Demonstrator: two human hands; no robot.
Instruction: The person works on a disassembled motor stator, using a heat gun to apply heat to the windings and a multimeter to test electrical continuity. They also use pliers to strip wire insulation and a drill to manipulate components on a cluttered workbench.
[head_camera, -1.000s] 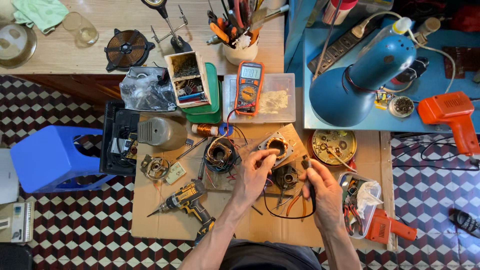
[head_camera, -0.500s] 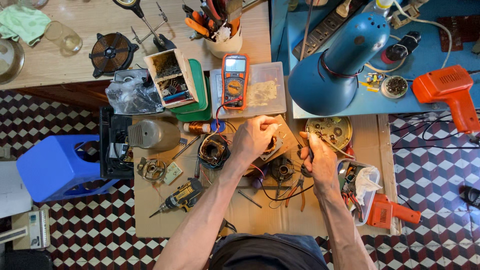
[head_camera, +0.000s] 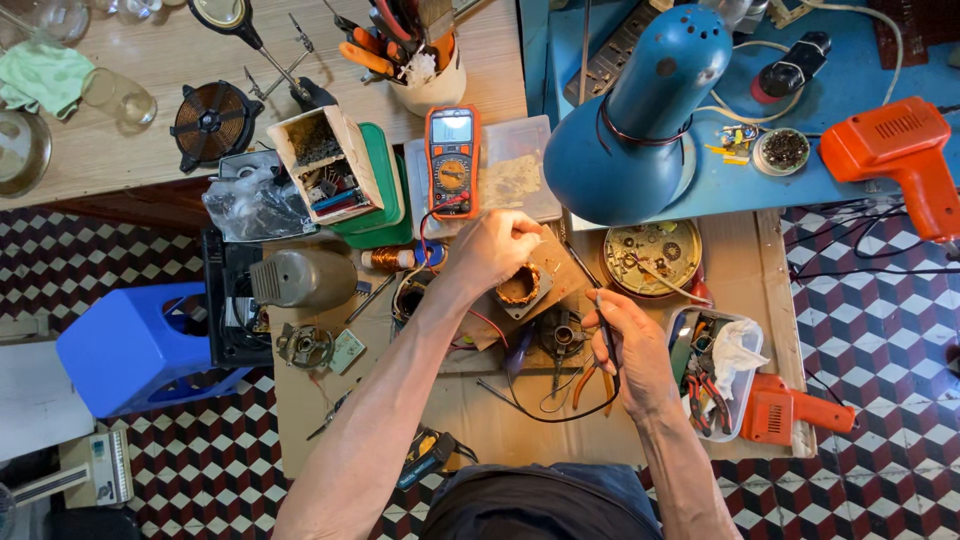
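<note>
your left hand (head_camera: 490, 250) pinches a lead over the copper-wound stator (head_camera: 520, 288) near the cardboard worktop's (head_camera: 500, 430) far edge, while your right hand (head_camera: 630, 345), just right, grips a black probe (head_camera: 603, 325) pointing up toward it.

Little free room was left on the low bench (head_camera: 500, 430). A bare strip was seen only along its near edge, broken by a cordless drill (head_camera: 428, 455) and loose black leads (head_camera: 545, 405). The left hand (head_camera: 490, 250) was hemmed in by the multimeter (head_camera: 452, 160) just beyond it and the blue lamp shade (head_camera: 625, 130) overhanging on the right. The right hand (head_camera: 630, 345) was flanked by a clear tray of tools (head_camera: 715, 370) and a round metal plate (head_camera: 655, 255). Passage on the left was blocked by a grey motor housing (head_camera: 300, 278).
</note>
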